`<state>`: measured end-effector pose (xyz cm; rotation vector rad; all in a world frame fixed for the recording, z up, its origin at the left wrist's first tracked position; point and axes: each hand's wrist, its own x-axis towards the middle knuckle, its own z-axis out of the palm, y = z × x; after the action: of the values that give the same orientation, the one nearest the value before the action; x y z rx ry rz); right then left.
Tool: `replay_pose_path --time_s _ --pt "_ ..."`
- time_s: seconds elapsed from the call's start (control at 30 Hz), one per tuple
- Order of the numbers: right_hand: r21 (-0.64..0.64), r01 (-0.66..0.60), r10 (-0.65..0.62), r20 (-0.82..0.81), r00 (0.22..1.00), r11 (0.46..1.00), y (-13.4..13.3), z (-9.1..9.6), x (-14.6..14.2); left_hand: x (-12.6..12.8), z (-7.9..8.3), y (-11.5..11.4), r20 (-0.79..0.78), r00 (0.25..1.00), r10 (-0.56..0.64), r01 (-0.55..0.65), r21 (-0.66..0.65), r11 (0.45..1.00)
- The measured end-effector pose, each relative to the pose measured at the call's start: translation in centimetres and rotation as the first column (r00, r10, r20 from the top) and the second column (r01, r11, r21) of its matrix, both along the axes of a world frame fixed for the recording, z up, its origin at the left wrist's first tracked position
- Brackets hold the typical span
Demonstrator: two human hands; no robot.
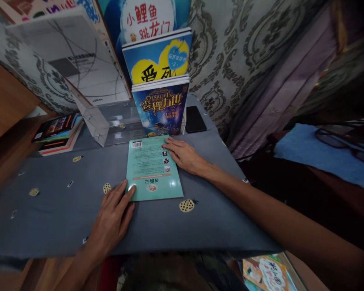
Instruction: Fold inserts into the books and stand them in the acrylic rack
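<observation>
A teal-green book [151,169] lies flat on the cloth-covered table, upside down to me, with a barcode at its far left corner. My left hand [113,212] rests at its near left corner, one finger on the cover and the others beside the edge. Across the far right edge lie the outstretched fingers of my right hand [185,155]. Neither hand is closed round the book. Just beyond it, a dark blue book [160,109] stands upright in front of a blue and yellow book [157,58] in a clear acrylic rack [118,137].
A larger picture book [148,18] and a white-grey booklet [75,60] stand behind. Several books [60,133] are stacked at the left. A black phone [195,119] lies right of the rack. Glasses [346,141] rest on blue cloth [303,149]. The tablecloth [63,214] has pineapple prints.
</observation>
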<state>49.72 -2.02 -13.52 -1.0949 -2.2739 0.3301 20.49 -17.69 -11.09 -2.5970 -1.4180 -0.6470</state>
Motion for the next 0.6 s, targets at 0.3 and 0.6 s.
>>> replay_pose_path --time_s 0.3,0.6 --pt "0.044 -0.004 0.000 0.092 0.996 0.999 -3.0 0.9 -0.3 -0.5 0.2 -2.2 -0.106 0.994 0.003 -0.002 0.011 1.000" --pt "0.064 -0.036 0.027 0.133 0.991 0.997 -7.1 1.1 -0.1 -1.7 0.7 -5.6 -0.202 0.978 -0.057 0.063 0.024 0.998"
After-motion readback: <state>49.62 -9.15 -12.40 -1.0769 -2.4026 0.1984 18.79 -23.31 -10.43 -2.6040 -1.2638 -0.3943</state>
